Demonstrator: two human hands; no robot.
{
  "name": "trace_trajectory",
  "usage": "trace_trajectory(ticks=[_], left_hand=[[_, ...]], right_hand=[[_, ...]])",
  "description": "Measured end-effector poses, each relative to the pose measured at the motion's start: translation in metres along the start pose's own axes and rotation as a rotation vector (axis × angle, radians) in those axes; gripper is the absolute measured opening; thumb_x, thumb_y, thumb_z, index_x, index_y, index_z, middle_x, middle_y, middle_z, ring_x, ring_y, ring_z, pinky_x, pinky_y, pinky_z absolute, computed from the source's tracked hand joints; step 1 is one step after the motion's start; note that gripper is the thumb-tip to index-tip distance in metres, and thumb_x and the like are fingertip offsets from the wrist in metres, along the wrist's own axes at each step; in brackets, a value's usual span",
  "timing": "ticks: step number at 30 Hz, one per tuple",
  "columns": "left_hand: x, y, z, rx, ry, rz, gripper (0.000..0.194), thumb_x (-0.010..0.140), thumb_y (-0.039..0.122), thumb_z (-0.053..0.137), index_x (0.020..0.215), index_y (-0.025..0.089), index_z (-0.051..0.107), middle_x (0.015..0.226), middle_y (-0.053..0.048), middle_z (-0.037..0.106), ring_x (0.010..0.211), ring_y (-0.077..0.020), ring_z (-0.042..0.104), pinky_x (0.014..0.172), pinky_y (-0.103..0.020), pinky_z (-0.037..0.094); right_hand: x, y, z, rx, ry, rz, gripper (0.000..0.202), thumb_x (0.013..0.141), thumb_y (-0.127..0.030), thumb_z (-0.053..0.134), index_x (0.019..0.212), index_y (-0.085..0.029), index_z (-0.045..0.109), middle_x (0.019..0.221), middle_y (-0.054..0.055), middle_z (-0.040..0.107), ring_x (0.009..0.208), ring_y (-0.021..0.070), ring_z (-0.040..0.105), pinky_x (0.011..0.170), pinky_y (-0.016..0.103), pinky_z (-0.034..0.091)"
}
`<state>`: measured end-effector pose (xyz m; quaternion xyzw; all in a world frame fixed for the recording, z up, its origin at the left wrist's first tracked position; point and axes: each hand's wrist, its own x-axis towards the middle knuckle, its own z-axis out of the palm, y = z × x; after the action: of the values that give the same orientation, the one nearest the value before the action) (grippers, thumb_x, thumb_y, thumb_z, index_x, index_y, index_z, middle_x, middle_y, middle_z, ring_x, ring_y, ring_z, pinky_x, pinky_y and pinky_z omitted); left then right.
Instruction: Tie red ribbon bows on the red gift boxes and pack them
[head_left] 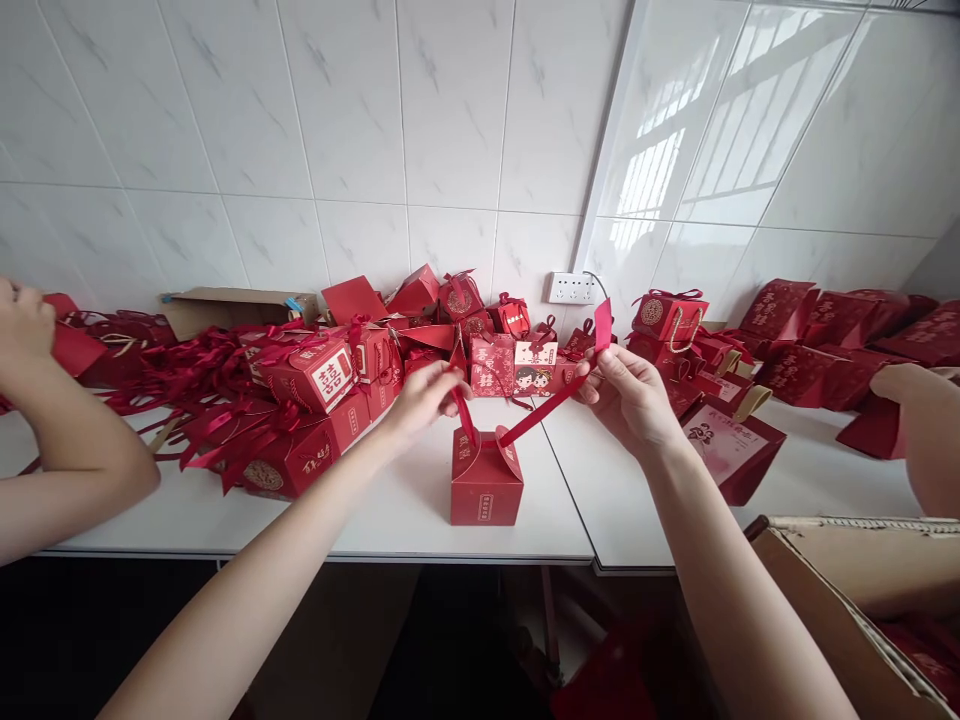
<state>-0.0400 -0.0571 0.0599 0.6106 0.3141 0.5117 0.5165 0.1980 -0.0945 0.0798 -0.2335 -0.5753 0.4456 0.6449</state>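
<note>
A small red gift box (486,490) with gold lettering stands upright near the table's front edge, its curved top flaps folded together. A red ribbon (547,408) runs through the top of the box, and its two ends rise apart in a V. My left hand (426,402) pinches one end, just above and left of the box. The other end is gripped between thumb and fingers of my right hand (626,395), higher up and to the right, with a short tail sticking up past the fingertips.
Piled red gift boxes (319,375) and loose ribbons (195,365) cover the left side. More boxes (735,440) stand at right. A wall socket (574,288) sits behind. Other people's hands (22,335) show at both sides. A cardboard carton (840,600) is at lower right.
</note>
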Motion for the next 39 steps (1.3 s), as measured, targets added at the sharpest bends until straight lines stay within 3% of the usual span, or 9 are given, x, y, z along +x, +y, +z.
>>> trace_trajectory(ticks=[5,12,17,22,26,30,33,36,39], left_hand=[[-0.001,0.015,-0.014,-0.097,0.181,0.081,0.026,0.066,0.032,0.070,0.074,0.014,0.053,0.068,0.003,0.058,0.047,-0.0030,0.044,0.053,-0.021,0.040],[-0.018,0.018,-0.048,0.214,0.155,-0.029,0.033,0.056,0.031,0.078,0.077,0.016,0.059,0.076,-0.001,0.063,0.075,-0.0143,0.062,0.077,-0.030,0.049],[-0.024,0.001,-0.049,0.571,0.028,-0.221,0.033,0.069,0.049,0.062,0.074,0.016,0.058,0.071,-0.003,0.062,0.069,-0.0172,0.061,0.064,-0.030,0.048],[-0.023,-0.027,-0.036,0.783,-0.126,-0.129,0.038,0.073,0.051,0.058,0.091,0.018,0.061,0.107,-0.007,0.061,0.089,-0.0202,0.061,0.074,-0.030,0.047],[-0.021,-0.037,-0.032,0.746,-0.288,-0.196,0.031,0.076,0.046,0.057,0.087,0.017,0.056,0.082,-0.003,0.062,0.072,-0.0158,0.059,0.067,-0.029,0.046],[-0.026,-0.034,-0.031,0.804,-0.318,-0.164,0.021,0.078,0.039,0.053,0.081,0.018,0.052,0.071,0.001,0.059,0.064,-0.0130,0.055,0.060,-0.025,0.042],[-0.034,-0.029,-0.032,1.057,-0.305,-0.041,0.011,0.079,0.029,0.047,0.083,0.020,0.052,0.073,0.001,0.059,0.063,-0.0135,0.054,0.058,-0.024,0.039],[-0.040,-0.027,-0.038,1.334,-0.302,0.077,0.022,0.077,0.017,0.041,0.093,0.020,0.055,0.088,-0.002,0.062,0.071,-0.0165,0.058,0.062,-0.027,0.041],[-0.042,-0.030,-0.043,1.501,-0.293,0.048,0.030,0.077,0.014,0.039,0.100,0.019,0.057,0.102,-0.006,0.062,0.079,-0.0201,0.061,0.067,-0.029,0.043]], right_hand=[[0.003,0.006,-0.004,0.019,0.027,-0.026,0.027,0.070,-0.044,0.074,0.066,-0.020,0.061,0.057,-0.004,0.049,0.049,0.0077,0.043,0.048,0.024,0.042],[0.000,0.009,-0.016,0.097,0.126,-0.014,0.026,0.064,-0.042,0.078,0.065,-0.020,0.063,0.062,-0.003,0.056,0.054,0.0083,0.050,0.049,0.021,0.045],[-0.001,0.016,-0.019,0.058,0.130,-0.008,0.026,0.065,-0.043,0.076,0.066,-0.020,0.063,0.061,-0.003,0.056,0.055,0.0099,0.053,0.053,0.023,0.049],[-0.004,0.019,-0.013,0.076,0.095,0.021,0.025,0.067,-0.043,0.075,0.069,-0.020,0.065,0.059,-0.003,0.055,0.058,0.0110,0.054,0.054,0.023,0.049],[-0.004,0.016,-0.015,0.090,0.121,0.004,0.025,0.066,-0.042,0.076,0.067,-0.020,0.063,0.060,-0.003,0.055,0.057,0.0096,0.053,0.055,0.022,0.050],[-0.003,0.017,-0.022,0.129,0.165,-0.008,0.028,0.065,-0.041,0.077,0.067,-0.019,0.061,0.058,-0.005,0.052,0.052,0.0078,0.049,0.050,0.020,0.048],[-0.002,0.019,-0.024,0.153,0.180,-0.016,0.029,0.064,-0.041,0.078,0.068,-0.019,0.060,0.058,-0.005,0.050,0.049,0.0064,0.045,0.047,0.019,0.046],[-0.003,0.021,-0.024,0.152,0.174,-0.014,0.028,0.065,-0.041,0.077,0.067,-0.020,0.059,0.059,-0.005,0.048,0.048,0.0058,0.043,0.046,0.019,0.044],[-0.004,0.021,-0.021,0.156,0.176,-0.004,0.029,0.063,-0.041,0.079,0.066,-0.019,0.060,0.059,-0.005,0.047,0.048,0.0054,0.041,0.045,0.019,0.043]])
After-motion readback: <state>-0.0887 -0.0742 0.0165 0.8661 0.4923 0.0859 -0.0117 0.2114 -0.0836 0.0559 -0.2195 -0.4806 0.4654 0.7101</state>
